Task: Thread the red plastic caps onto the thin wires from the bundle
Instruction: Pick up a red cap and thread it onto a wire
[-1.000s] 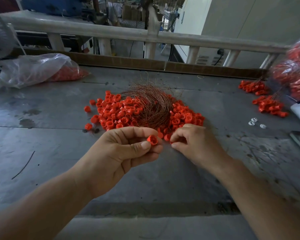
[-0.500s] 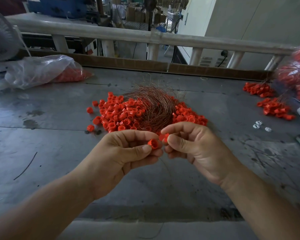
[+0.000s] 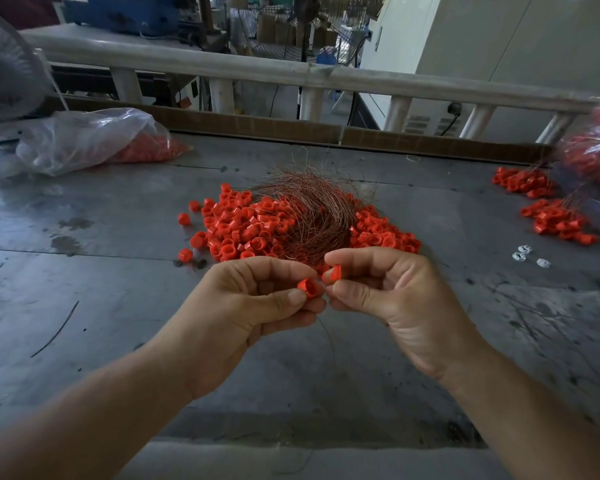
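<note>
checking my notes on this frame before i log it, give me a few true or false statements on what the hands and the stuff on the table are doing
1. The left hand pinches a red cap. True.
2. The right hand rests flat and empty on the table. False: it is raised and holds a second red cap, close to the first.
3. The wire bundle lies on the pile of loose caps. True.
4. The small white pieces lie left of that pile. False: they lie to its right, apart from it.
</note>
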